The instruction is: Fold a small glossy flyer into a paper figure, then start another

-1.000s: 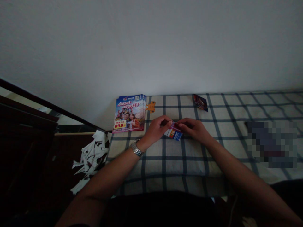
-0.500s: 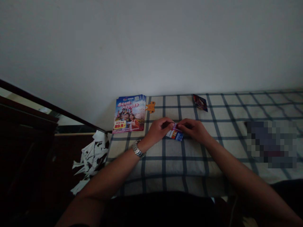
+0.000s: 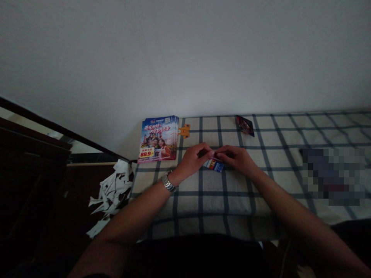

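Both hands meet over the checked cloth (image 3: 208, 200), pinching one small folded piece of printed paper (image 3: 216, 166) in blue, orange, white and purple. My left hand (image 3: 196, 156), with a metal watch on the wrist, grips its upper left part between thumb and finger. My right hand (image 3: 235, 156) pinches the upper right part, fingertips close to the left ones. The fingers hide the paper's upper edge. To the left lies a stack of printed flyers (image 3: 158, 139) showing a castle and the figure 89.9. A dark folded paper (image 3: 245, 126) rests beyond my right hand, near the wall.
An orange bear figure (image 3: 184, 131) shows beside the flyers. White paper scraps (image 3: 113, 193) hang or lie by the cloth's left edge, near dark wooden furniture (image 3: 72, 200). A blurred-out dark object (image 3: 327, 173) lies at the right. The wall (image 3: 203, 58) borders the back.
The paper between my fingers has shifted very slightly, and a little less of its purple part shows. Both hands stay almost in place.
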`<action>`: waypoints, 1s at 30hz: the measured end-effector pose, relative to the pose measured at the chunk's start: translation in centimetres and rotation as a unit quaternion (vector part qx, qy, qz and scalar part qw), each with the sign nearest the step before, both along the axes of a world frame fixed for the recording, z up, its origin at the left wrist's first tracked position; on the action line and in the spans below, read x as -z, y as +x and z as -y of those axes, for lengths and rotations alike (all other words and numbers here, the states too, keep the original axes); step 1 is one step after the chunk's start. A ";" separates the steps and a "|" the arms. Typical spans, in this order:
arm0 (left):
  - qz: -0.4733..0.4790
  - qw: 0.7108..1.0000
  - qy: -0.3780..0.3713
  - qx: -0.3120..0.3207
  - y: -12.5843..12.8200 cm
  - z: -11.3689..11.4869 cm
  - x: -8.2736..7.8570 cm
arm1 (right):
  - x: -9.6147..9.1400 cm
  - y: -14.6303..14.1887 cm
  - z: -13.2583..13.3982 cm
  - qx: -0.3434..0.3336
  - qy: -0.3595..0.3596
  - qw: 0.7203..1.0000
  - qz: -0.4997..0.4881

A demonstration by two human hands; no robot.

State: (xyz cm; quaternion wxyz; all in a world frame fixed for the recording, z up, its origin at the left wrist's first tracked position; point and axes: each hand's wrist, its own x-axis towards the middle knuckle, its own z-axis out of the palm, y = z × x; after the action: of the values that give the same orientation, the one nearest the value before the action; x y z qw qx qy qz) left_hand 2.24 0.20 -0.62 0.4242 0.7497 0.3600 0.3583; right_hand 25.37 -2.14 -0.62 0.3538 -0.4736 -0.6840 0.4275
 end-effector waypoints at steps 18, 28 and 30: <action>0.026 0.999 -0.012 -0.031 -0.4 -0.5 0.1 | 0.4 0.7 -0.3 0.052 -0.005 0.999 -0.012; 0.034 0.998 -0.042 -0.030 -0.4 -1.1 0.3 | 0.5 0.8 -0.5 0.087 0.002 0.996 -0.017; 0.031 0.998 -0.047 -0.034 -0.4 -1.1 0.5 | 0.4 0.8 -0.5 0.091 0.001 0.996 -0.025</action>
State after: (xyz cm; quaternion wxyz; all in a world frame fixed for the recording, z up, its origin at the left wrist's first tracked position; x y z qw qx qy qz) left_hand 1.87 1.32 -1.11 0.4573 0.7052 0.3882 0.3780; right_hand 26.17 -1.61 -1.04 0.4089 -0.5226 -0.6295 0.4043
